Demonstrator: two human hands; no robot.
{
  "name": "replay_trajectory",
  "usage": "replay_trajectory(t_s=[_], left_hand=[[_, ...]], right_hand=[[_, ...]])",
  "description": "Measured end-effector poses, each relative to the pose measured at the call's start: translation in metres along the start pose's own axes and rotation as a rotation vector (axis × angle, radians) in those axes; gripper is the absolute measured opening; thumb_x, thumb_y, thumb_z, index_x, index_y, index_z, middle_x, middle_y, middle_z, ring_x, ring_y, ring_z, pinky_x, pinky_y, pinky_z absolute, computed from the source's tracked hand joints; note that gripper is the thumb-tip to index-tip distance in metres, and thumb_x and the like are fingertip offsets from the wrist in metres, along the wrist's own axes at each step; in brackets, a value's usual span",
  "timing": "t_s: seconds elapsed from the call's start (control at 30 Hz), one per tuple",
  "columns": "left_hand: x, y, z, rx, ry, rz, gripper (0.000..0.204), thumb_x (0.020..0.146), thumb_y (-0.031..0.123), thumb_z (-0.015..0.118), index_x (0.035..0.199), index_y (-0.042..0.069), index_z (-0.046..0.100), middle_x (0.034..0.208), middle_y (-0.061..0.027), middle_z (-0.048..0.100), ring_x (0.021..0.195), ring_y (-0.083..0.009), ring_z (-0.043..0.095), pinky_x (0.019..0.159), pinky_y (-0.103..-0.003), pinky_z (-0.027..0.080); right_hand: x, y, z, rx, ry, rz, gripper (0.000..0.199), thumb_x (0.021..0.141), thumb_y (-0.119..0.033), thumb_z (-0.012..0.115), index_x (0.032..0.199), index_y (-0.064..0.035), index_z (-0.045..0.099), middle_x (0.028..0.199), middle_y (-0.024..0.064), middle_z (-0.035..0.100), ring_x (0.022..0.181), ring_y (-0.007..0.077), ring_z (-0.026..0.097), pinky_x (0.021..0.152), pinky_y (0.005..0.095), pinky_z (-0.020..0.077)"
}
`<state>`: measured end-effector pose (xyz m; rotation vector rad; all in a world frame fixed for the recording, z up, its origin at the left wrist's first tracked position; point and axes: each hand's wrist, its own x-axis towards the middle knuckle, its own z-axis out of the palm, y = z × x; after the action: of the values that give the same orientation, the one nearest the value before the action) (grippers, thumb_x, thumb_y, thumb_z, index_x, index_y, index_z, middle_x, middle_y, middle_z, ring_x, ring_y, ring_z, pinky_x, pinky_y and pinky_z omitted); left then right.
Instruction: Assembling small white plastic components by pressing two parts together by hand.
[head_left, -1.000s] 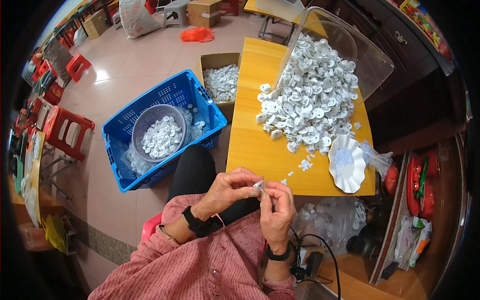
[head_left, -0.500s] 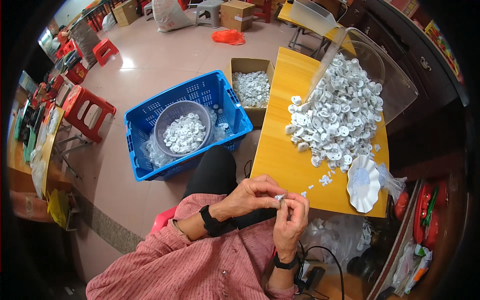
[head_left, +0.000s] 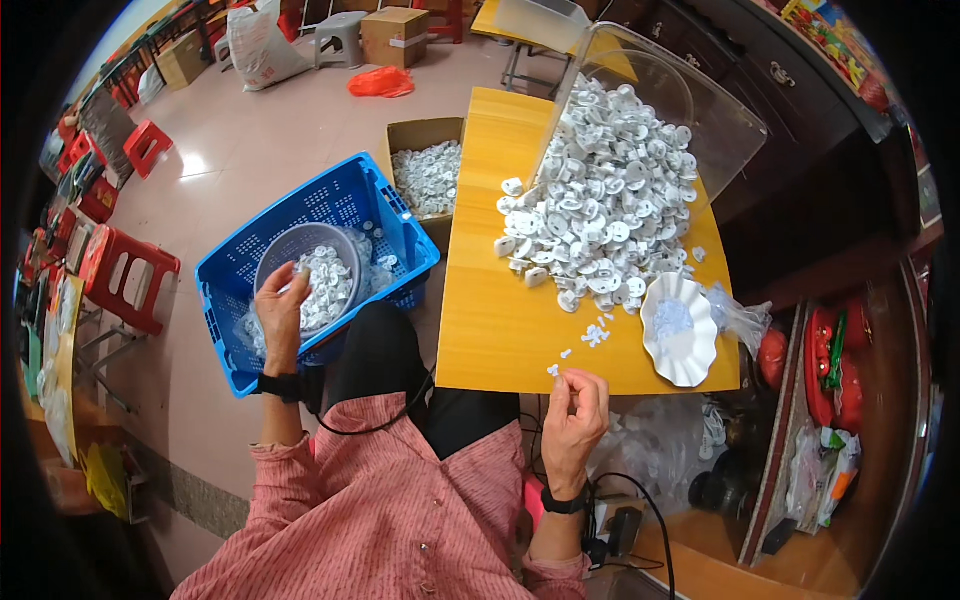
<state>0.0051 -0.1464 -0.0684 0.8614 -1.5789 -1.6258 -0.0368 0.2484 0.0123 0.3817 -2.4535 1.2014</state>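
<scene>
My left hand (head_left: 281, 312) is over the near left rim of a grey round basin (head_left: 268, 262), its thumb and fingers apart and nothing visible between them. Small white plastic parts (head_left: 328, 290) fill the basin, which sits inside a blue perforated crate (head_left: 225, 345). At the front edge of the yellow table (head_left: 475, 320), my right hand (head_left: 575, 425) has its thumb and forefinger drawn together beside a tiny pale piece (head_left: 553, 370). Whatever is in that pinch is too small to make out. More tiny pale pieces (head_left: 597, 334) lie just beyond it.
A large heap of white round plastic parts (head_left: 610, 200) spills from a tilted clear bin (head_left: 725, 125). To its near right are a white scalloped dish (head_left: 690, 372) of tiny pieces and a plastic bag (head_left: 738, 318). A cardboard box (head_left: 400, 135) of white parts stands behind the crate.
My hands have parted from around a small white part. The left went left to the basin and opened; the right moved to the table's front edge. The whole view has shifted.
</scene>
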Motion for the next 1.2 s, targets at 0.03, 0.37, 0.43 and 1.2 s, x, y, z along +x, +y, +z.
replay_trajectory(t_s=[0.03, 0.37, 0.43, 1.2], left_hand=[[0.004, -0.005, 0.0, -0.004, -0.01, -0.001, 0.034, 0.088, 0.014, 0.075, 0.116, -0.005, 0.068, 0.099, -0.0102, 0.069, 0.085, -0.0145, 0.067, 0.08, -0.028, 0.055], [-0.075, 0.067, 0.125, 0.248, -0.512, 0.384, 0.015, 0.086, 0.011, 0.073, 0.097, 0.0, 0.073, 0.083, -0.0107, 0.069, 0.071, -0.0168, 0.065, 0.066, -0.029, 0.052], [-0.086, 0.086, 0.153, 0.317, -0.682, 0.514, 0.014, 0.086, 0.012, 0.073, 0.094, 0.0, 0.073, 0.078, -0.0127, 0.065, 0.068, -0.0225, 0.064, 0.061, -0.034, 0.051], [-0.109, 0.075, 0.218, 0.592, -0.908, 0.799, 0.017, 0.082, 0.013, 0.071, 0.082, 0.002, 0.058, 0.095, -0.0168, 0.056, 0.084, -0.038, 0.062, 0.069, -0.047, 0.051]], right_hand=[[0.001, 0.003, -0.002, -0.046, 0.02, -0.002, 0.006, 0.089, 0.001, 0.063, 0.095, 0.002, 0.06, 0.098, 0.0164, 0.062, 0.089, 0.0335, 0.063, 0.076, 0.041, 0.0525], [0.003, 0.015, -0.004, -0.21, 0.005, -0.083, 0.009, 0.087, 0.002, 0.064, 0.097, 0.0024, 0.061, 0.098, 0.016, 0.06, 0.091, 0.0347, 0.061, 0.078, 0.0433, 0.0516], [0.002, 0.015, -0.003, -0.25, -0.003, -0.077, 0.012, 0.087, 0.004, 0.062, 0.099, 0.0015, 0.063, 0.101, 0.0164, 0.062, 0.092, 0.0356, 0.061, 0.081, 0.0427, 0.0503], [-0.002, 0.021, -0.025, -0.443, -0.164, -0.097, 0.024, 0.079, 0.004, 0.063, 0.103, 0.0003, 0.067, 0.104, 0.0136, 0.058, 0.099, 0.0337, 0.057, 0.084, 0.0428, 0.0486]])
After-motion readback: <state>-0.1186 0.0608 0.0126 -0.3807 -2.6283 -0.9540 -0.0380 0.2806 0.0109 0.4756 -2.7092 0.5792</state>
